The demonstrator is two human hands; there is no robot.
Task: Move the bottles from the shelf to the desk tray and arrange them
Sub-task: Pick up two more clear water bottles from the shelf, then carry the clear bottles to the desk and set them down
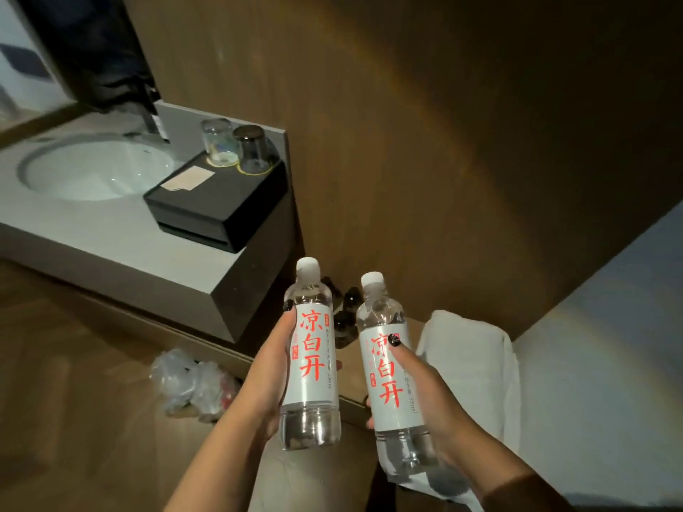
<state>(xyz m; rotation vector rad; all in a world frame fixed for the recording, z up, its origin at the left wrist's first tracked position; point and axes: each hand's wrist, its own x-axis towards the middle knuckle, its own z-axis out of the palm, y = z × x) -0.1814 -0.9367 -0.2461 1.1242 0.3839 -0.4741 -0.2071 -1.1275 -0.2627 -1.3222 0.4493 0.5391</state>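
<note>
The left hand holds the left bottle. The fingers are curled round the back of it and the thumb lies along its left side, with the dark nail up near the top of the white label. The bottle stands almost upright in the hand, white cap on top. Its clear bottom part sticks out below the hand.

The right hand holds the right bottle. The thumb lies across the front of the label, over the red letters, and fingertips peek out on the bottle's left edge. This bottle leans a little to the left at the top. It sits just beside the left bottle, and the two do not touch. Both bottles are up in the air, in front of the person.

The grey counter is up and to the left of the bottles. A white sink is set in it. A black box rests on the counter's right end, and two glasses stand upside down on the box's far end.

A crumpled plastic bag lies on the wooden floor below the counter, to the left of the left hand. A white towel is just right of the right bottle.
</note>
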